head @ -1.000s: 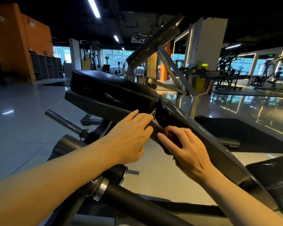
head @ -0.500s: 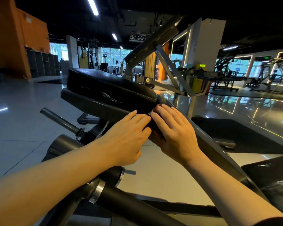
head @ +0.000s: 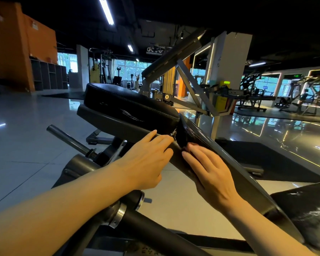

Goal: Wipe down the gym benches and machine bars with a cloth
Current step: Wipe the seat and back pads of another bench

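Both hands were at the seam of the bench (head: 129, 104), but no cloth showed anywhere.

Left hand (head: 148, 159) lay flat with straight fingers on the frame edge just under the seam; right hand (head: 209, 169) rested open just beside it, fingertips on the dark pad. Looked like wiping or checking that gap. Next move probably needed a cloth worked along the seam.

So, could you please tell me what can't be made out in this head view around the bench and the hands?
- Cloth: only a pale scrap shows at the pad seam; the left hand covers the rest, if any.
- Right hand: its fingertips are blurred, so the contact with the bench frame is unclear.
- Lower pad: cut off by the right edge.
- Distant machines: too small and dim.
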A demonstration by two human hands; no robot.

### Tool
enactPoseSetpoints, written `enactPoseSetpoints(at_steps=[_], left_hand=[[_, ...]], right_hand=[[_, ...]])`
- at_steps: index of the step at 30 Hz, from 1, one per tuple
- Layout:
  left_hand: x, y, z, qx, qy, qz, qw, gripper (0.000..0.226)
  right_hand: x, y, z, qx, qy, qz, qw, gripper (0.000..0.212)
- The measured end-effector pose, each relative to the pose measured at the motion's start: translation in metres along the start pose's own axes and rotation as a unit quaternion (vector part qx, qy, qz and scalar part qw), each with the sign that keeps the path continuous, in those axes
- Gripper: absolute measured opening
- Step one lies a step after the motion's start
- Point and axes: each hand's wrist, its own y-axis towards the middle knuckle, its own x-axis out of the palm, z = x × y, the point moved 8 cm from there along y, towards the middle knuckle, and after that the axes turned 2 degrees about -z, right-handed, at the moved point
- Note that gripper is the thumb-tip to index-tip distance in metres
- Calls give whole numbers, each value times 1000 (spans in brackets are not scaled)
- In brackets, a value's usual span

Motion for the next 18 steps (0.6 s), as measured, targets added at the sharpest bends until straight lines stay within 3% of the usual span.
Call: enactPoseSetpoints(at_steps=[3, 7, 13, 18], left_hand=[[0, 1, 0, 5, 7, -3, 1000, 56], [-4, -1, 1, 9, 5, 34, 999, 51], [-5, 3, 6, 34, 20, 29, 999, 49], [-4, 4, 7, 28, 17, 28, 999, 49]], right_hand=[[-1, 36, -1, 17, -21, 36, 999, 67], [17, 55, 5, 51, -24, -21, 998, 63], [11, 27, 9, 32, -7, -18, 999, 51], [11, -19, 16, 55, -39, 8, 998, 65]])
